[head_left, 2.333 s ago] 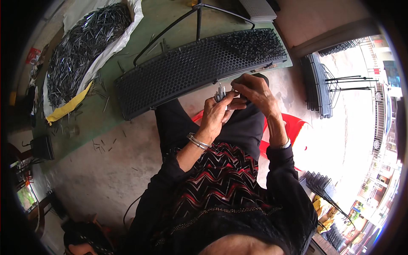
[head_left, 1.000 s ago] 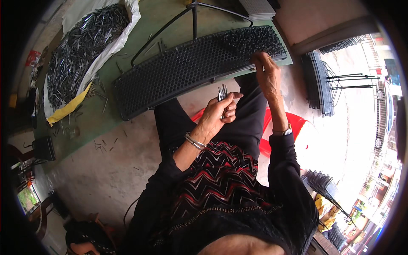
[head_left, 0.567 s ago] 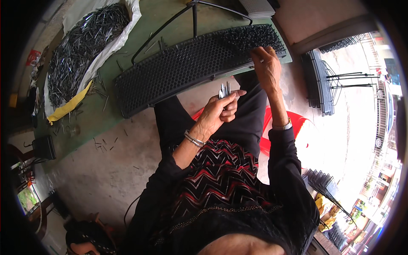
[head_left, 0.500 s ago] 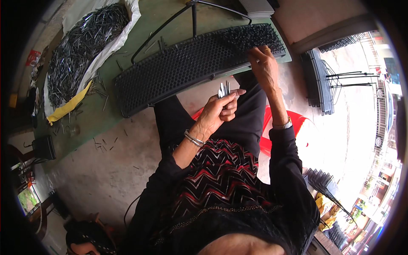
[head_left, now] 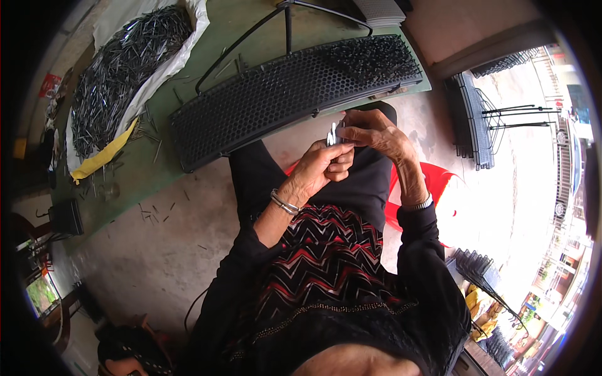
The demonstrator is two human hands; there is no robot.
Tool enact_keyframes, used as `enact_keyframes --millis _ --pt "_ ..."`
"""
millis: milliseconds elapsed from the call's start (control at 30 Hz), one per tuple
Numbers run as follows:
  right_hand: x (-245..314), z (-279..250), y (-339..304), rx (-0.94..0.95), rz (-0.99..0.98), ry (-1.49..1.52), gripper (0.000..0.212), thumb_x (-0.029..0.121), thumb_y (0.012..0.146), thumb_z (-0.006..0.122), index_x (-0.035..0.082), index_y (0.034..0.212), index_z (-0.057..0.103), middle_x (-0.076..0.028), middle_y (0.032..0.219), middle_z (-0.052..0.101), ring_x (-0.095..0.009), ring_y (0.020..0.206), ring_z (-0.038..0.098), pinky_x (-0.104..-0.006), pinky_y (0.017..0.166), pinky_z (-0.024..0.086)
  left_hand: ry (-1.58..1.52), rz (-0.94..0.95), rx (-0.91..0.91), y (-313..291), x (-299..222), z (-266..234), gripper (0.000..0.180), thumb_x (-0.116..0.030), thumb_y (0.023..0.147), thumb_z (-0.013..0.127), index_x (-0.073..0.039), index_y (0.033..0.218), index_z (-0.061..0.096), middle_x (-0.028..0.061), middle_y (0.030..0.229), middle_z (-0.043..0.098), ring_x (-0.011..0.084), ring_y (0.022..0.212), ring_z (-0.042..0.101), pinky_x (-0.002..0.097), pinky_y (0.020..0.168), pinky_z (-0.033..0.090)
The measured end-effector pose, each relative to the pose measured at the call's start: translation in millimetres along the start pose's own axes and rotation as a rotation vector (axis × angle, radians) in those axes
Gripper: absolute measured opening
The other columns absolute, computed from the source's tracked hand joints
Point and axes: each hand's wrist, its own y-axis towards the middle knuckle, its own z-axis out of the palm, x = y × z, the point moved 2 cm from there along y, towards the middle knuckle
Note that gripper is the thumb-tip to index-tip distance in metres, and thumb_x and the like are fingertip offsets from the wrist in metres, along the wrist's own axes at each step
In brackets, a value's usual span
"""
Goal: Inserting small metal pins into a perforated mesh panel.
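Our left hand (head_left: 320, 166) is curled shut round a bundle of slim grey rods (head_left: 333, 134), their tips poking up past the thumb. Our right hand (head_left: 379, 135) meets it there, thumb and fingers drawn close together at the tops of the rods; we cannot tell whether it has hold of one. On the left wrist we wear a silvery bracelet (head_left: 284, 203), on the right a pale metallic band (head_left: 416, 205). Below the hands are our black trousers (head_left: 360, 188), with a red stool (head_left: 411, 194) beside the right leg.

Just beyond the hands, apart from them, a black perforated panel (head_left: 251, 109) lies along the near edge of a green table (head_left: 135, 194). Dark upright pieces (head_left: 379, 59) crowd its right end, while the holes of the middle and left show. A black wire frame (head_left: 288, 31) meets its far edge. Loose rods (head_left: 153, 213) are scattered on the floor to our left.

Farther left, an open white sack (head_left: 199, 28) bears a heap of dark rods (head_left: 128, 81), with a yellow strip (head_left: 103, 155) at its near end. Pale perforated sheets (head_left: 380, 12) are stacked at the table's far right, and more dark panels (head_left: 467, 125) stand off to our right, against the glare of the street.
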Motion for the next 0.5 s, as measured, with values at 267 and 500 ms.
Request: enact_keyframes --millis 267,500 --pt "10 7 6 -0.165 -0.061 0.190 0.017 0.014 0.086 0.062 -0.002 0.090 0.062 -0.004 0.081 0.061 -0.009 0.077 0.058 -0.0240 0.067 0.046 0.071 0.058 -0.086 -6 -20 3 0.036 -0.035 0.096 0.053 -0.001 0.107 0.055 0.0049 0.080 0.056 0.0020 0.051 0.029 0.0166 0.045 0.026" --pt "19 18 6 -0.662 -0.422 -0.074 0.007 0.002 0.083 0.063 -0.002 0.089 0.062 -0.007 0.084 0.060 -0.012 0.075 0.058 -0.0248 0.067 0.046 0.052 0.151 -0.111 -2 -22 -12 0.042 -0.034 0.097 0.049 0.001 0.120 0.053 0.0085 0.086 0.061 0.0020 0.054 0.036 0.0154 0.045 0.026"
